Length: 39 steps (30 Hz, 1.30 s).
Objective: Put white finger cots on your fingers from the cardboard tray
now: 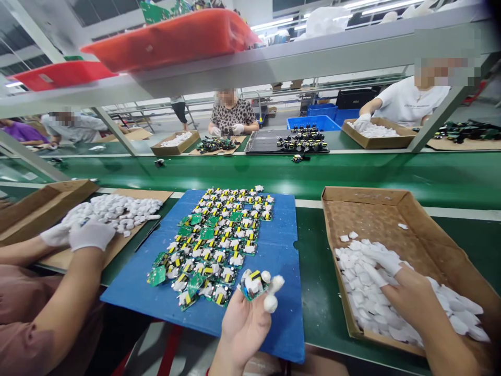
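My left hand (248, 324) is closed on a small circuit board (252, 286) with white and yellow parts, held above the front of a blue board (279, 271). White covers sit on several of its fingertips. My right hand (410, 295) reaches into a cardboard box (364, 196), its white-covered fingers stretched out and apart over a heap of white pieces (360, 297). The fingertips blend with the pieces, so their exact contact is unclear. Rows of similar circuit boards (219, 240) lie on the blue board, some with the green side up.
At left, a co-worker's gloved hands (92, 235) work at another white heap (129, 209) on cardboard. A green belt (242, 172) runs behind the blue board. Red trays (172, 42) rest on an overhead shelf (352, 47). Other people sit across the belt.
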{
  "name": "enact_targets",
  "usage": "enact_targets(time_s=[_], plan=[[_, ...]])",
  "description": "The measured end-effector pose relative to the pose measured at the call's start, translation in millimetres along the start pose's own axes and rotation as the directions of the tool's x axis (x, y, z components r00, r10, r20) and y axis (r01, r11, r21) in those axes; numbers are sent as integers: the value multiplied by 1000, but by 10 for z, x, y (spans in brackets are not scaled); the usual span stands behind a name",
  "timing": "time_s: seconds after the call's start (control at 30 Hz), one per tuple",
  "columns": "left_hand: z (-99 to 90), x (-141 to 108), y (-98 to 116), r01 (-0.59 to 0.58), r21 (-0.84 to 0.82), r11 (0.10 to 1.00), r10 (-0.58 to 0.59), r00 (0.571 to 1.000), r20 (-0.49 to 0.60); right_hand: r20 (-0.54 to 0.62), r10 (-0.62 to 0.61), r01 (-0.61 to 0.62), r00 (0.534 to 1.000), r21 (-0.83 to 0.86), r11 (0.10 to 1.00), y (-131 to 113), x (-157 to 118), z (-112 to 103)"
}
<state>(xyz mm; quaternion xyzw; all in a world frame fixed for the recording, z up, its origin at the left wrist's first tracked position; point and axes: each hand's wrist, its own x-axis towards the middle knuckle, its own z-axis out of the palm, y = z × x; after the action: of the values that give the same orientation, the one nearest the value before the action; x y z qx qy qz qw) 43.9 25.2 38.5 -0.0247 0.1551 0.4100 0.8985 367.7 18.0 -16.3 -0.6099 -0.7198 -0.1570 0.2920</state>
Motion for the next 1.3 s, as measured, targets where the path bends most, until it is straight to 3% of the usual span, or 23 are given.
enact_targets(time_s=[0.1, 0.2, 0.3, 0.47, 0.57, 0.67, 0.73, 0.77, 0.83, 0.9, 0.93, 0.97, 1.13, 1.3], plan=[[-66, 97, -14, -90, 88, 992, 109, 962, -250, 22, 27, -28, 999, 16, 999, 19, -20, 16], [-121, 179, -67, -171, 306, 936, 277, 897, -345, 45, 42, -44, 998, 32, 999, 40, -43, 36], [-156, 202, -93, -163, 424, 891, 323, 883, -339, 53, 40, -42, 998, 27, 999, 46, -53, 51], [-205, 151, -31, -166, 357, 919, 255, 942, -219, -45, 103, -102, 994, 21, 995, 7, 5, 7], [-220, 116, -17, -158, 428, 890, 235, 963, -134, -65, 165, -162, 984, 54, 985, -27, 57, -39], [-228, 134, -59, -158, 545, 823, 266, 956, -125, -40, 183, -180, 982, 84, 980, -50, 67, -43], [-238, 188, -103, -165, 683, 712, 332, 935, -121, -1, 145, -144, 989, 87, 986, -67, 53, -17], [-246, 225, -123, -165, 782, 602, 386, 917, -104, 26, 120, -122, 992, 85, 989, -78, 44, -1], [-264, 308, -149, -119, 974, 195, 490, 872, 8, 74, 86, -92, 994, 82, 992, -105, 30, 26], [-283, 392, -159, -34, 970, -241, 503, 850, 155, 100, 71, -79, 992, 78, 994, -127, 22, 40], [-293, 431, -160, 2, 922, -387, 486, 850, 201, 105, 68, -76, 992, 75, 994, -133, 21, 40], [-302, 467, -160, 33, 880, -474, 474, 852, 223, 107, 67, -75, 992, 72, 995, -135, 20, 38], [-364, 595, -164, 119, 804, -582, 473, 854, 215, 100, 74, -81, 992, 64, 995, -101, 11, 10], [-458, 569, -92, 64, 777, -626, 388, 890, 240, 119, 61, -71, 991, 79, 994, -69, 2, 4]])
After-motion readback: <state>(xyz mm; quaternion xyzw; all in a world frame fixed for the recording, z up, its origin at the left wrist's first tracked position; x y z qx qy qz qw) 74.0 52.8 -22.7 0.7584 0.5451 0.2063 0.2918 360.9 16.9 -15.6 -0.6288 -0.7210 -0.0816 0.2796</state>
